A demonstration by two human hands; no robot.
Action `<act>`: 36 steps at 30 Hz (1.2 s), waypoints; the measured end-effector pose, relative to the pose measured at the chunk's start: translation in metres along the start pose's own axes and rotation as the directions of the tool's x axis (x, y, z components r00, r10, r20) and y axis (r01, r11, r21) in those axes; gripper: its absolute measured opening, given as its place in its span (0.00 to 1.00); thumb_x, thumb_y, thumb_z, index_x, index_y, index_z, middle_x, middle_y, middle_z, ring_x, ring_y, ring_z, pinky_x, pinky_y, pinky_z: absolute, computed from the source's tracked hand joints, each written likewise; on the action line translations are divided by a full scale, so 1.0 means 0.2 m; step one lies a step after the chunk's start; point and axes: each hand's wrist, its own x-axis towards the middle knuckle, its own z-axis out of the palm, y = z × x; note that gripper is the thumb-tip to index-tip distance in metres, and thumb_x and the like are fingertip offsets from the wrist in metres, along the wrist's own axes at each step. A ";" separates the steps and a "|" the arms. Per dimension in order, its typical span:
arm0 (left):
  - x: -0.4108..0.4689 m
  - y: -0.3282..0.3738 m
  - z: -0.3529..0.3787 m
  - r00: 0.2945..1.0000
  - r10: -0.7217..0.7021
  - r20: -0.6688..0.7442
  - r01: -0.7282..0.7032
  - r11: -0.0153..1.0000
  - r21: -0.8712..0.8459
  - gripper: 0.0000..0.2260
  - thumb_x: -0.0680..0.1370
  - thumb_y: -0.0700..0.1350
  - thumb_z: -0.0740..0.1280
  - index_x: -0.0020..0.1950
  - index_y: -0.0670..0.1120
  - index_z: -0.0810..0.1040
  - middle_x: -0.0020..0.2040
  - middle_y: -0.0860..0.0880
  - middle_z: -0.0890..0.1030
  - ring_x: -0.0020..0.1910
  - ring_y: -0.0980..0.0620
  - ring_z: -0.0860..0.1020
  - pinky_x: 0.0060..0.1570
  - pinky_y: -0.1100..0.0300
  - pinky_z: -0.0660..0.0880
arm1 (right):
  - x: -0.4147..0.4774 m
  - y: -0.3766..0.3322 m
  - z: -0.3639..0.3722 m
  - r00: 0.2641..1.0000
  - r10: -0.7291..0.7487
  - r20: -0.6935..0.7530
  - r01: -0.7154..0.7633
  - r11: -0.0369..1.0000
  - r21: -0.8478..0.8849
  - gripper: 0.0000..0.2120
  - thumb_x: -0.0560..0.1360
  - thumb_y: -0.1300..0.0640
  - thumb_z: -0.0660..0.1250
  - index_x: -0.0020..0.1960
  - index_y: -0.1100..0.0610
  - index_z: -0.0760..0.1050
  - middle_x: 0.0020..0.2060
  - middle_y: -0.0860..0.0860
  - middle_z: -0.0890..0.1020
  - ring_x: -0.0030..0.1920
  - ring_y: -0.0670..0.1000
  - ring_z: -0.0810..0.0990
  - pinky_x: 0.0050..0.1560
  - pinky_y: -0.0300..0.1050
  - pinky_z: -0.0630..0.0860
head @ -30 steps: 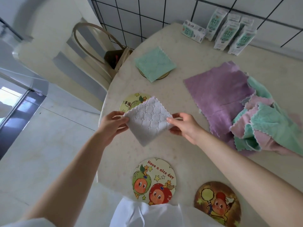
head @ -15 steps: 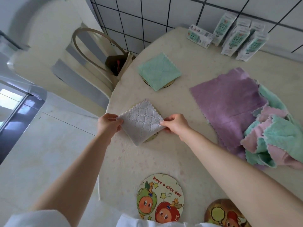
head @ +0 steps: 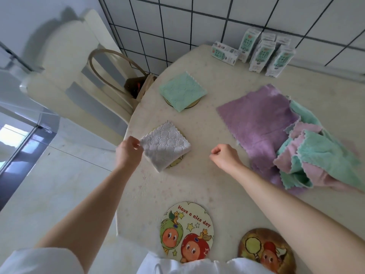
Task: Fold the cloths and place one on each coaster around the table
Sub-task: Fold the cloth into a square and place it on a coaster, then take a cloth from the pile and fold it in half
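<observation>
Fingers (head: 136, 144) of the left hand (head: 128, 153) pinched a corner of the folded white cloth (head: 166, 147). Those of the right hand (head: 225, 158) were curled on nothing, well apart from it. The edge of the round table (head: 197, 184) ran just under the left fingers, with bare top between both hands. Past the right fingers a fluffy cloth heap (head: 276, 125) ran off the frame. Past the left fingers a green cloth (head: 182, 91), folded square, hid most of its coaster (head: 192, 104). The waffle-textured white cloth covered all but a sliver of a yellow coaster (head: 175, 164).
</observation>
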 end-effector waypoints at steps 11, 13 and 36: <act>-0.67 0.50 0.42 0.946 0.294 0.135 -0.301 0.953 0.035 0.08 0.76 0.39 0.65 0.54 0.44 0.78 0.46 0.51 0.79 0.43 0.51 0.77 0.43 0.57 0.76 | -0.28 0.73 -0.47 0.978 -0.174 -0.118 0.152 0.972 -0.178 0.06 0.74 0.59 0.64 0.50 0.54 0.77 0.46 0.53 0.84 0.48 0.56 0.81 0.46 0.45 0.75; -0.80 0.59 0.55 0.933 0.316 0.173 -0.323 0.946 0.016 0.08 0.75 0.40 0.65 0.53 0.45 0.79 0.46 0.50 0.81 0.44 0.49 0.78 0.45 0.54 0.78 | -0.33 0.89 -0.56 0.971 -0.197 -0.133 0.169 0.966 -0.198 0.07 0.72 0.60 0.65 0.49 0.54 0.77 0.45 0.54 0.83 0.49 0.57 0.81 0.46 0.46 0.75; -1.20 1.48 1.28 0.486 0.805 0.341 -0.874 0.440 0.207 0.17 0.75 0.39 0.67 0.64 0.46 0.77 0.65 0.46 0.74 0.66 0.45 0.70 0.62 0.48 0.73 | -0.07 1.75 -1.22 0.953 -0.228 -0.201 0.058 0.784 -0.618 0.17 0.75 0.59 0.65 0.62 0.58 0.68 0.54 0.55 0.73 0.52 0.57 0.74 0.41 0.49 0.74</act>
